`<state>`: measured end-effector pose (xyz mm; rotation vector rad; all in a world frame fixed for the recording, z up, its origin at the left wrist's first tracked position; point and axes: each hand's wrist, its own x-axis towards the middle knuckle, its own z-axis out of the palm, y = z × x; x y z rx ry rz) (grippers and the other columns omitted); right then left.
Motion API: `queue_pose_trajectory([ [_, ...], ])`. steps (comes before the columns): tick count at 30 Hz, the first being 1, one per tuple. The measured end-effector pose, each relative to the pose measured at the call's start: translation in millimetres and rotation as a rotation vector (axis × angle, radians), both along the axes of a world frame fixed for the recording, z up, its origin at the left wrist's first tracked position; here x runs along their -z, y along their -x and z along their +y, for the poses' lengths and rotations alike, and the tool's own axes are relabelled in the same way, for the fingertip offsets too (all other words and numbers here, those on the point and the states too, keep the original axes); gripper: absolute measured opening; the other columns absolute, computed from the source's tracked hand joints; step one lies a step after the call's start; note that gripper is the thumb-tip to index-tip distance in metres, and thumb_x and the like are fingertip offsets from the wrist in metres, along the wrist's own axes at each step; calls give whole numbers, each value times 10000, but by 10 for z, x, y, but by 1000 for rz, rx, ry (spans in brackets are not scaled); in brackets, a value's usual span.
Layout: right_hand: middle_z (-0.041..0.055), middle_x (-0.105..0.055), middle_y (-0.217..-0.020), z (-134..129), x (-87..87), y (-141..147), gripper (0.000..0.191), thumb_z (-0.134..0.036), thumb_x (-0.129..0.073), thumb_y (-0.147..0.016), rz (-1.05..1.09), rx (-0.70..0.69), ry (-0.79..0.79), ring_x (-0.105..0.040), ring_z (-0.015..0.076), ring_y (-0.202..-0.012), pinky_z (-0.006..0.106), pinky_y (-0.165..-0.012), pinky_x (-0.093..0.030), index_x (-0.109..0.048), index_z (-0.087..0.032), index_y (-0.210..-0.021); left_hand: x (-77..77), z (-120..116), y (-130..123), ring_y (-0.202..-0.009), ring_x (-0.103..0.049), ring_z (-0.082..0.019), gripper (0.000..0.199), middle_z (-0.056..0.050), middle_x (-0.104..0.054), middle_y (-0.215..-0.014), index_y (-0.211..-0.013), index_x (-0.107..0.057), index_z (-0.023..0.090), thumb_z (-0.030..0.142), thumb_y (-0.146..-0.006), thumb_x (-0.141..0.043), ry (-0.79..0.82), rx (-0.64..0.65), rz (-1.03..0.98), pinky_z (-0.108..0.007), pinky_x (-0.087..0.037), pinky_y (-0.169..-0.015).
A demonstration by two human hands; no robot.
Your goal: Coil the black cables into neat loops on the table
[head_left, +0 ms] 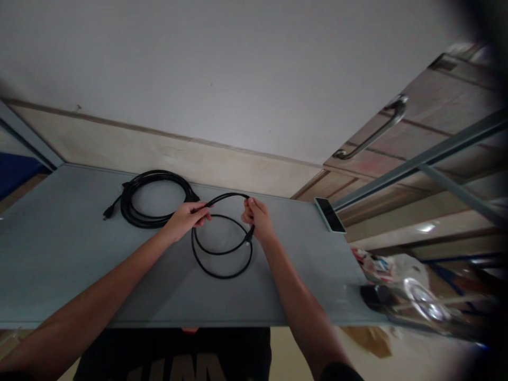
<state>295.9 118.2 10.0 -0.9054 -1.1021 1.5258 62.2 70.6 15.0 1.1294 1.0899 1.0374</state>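
Between my two hands is a thin black cable, partly looped, its lower loops hanging over or resting on the grey table. My left hand pinches it on the left side of the loops. On the right side my right hand is closed around the cable, and a plug end sticks out below the fingers. Just left of my left hand, a thicker coil of black cable lies on the table, with a connector at its left end.
The grey table runs along a wall. A phone lies near its right edge. Metal frame bars and a door with a handle are at the right. Blurred items crowd the lower right.
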Motion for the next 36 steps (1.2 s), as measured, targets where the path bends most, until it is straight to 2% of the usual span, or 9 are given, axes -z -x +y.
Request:
queue_pose_trajectory([
  [3, -117, -236, -514, 55, -24, -55, 339, -507, -642, -875, 127, 191, -19, -183, 43, -367, 200, -391, -238, -523, -208, -771, 1, -21, -53, -569, -550, -93, 361, -59, -666, -764, -1054, -704, 100, 389, -838, -694, 41, 4, -121, -205, -410, -501],
  [6, -112, -231, -519, 64, -23, -65, 319, -488, -610, -907, 195, 279, -4, -169, 48, -368, 203, -386, -256, -528, -209, -776, 13, -57, -106, -635, -634, -146, 407, -65, -666, -771, -1090, -672, 93, 419, -847, -682, 133, 59, -181, -276, -519, -605],
  [11, -109, -245, -525, 28, 19, -2, 253, -440, -633, -882, 234, 191, 61, -181, 46, -379, 200, -382, -256, -605, -191, -847, 16, -61, -83, -512, -552, -115, 363, 12, -565, -655, -1086, -637, 128, 429, -884, -631, 173, 38, -200, -288, -531, -539],
  [18, -103, -366, -543, 54, 63, -10, 311, -336, -712, -776, 127, 140, 121, -306, 52, -401, 191, -393, -275, -624, -209, -1047, 38, -36, -23, -400, -346, -41, 294, 43, -475, -604, -1004, -639, 120, 394, -899, -615, 197, 54, -151, -185, -336, -388],
  [23, -84, -478, -582, 67, 77, -16, 490, -537, -670, -801, -3, 104, 105, -389, 70, -405, 207, -412, -326, -588, -233, -1176, 4, -17, -30, -391, -265, -19, 245, 80, -386, -569, -901, -593, 148, 380, -869, -666, 207, -26, -328, -146, -225, -383],
  [27, -9, -580, -636, 54, 84, -8, 602, -685, -525, -834, -99, 5, 104, -539, 119, -500, 253, -493, -420, -672, -154, -1077, -6, 28, -7, -393, -231, -27, 264, 100, -317, -548, -848, -549, 167, 387, -847, -697, 195, -123, -448, -139, -170, -373],
  [30, 16, -620, -682, 61, 48, -57, 452, -544, -565, -838, -169, -26, 49, -558, 117, -551, 252, -543, -440, -711, -136, -964, -11, 38, 16, -398, -226, -29, 261, 101, -299, -552, -864, -555, 168, 389, -850, -693, 183, -127, -458, -137, -157, -371],
  [32, 16, -647, -760, 55, 5, -90, 330, -399, -602, -804, -191, -22, -26, -573, 111, -586, 242, -552, -449, -707, -151, -995, -22, 21, 13, -396, -213, -26, 259, 102, -293, -557, -872, -557, 168, 399, -862, -675, 184, -98, -421, -139, -157, -373],
  [36, -31, -600, -731, -14, -75, -87, 367, -342, -599, -804, -209, -134, -26, -496, 83, -468, 213, -411, -386, -643, -203, -1141, -34, -39, -22, -390, -200, -22, 266, 98, -306, -565, -907, -569, 170, 429, -893, -628, 207, 28, -293, -146, -149, -377],
])
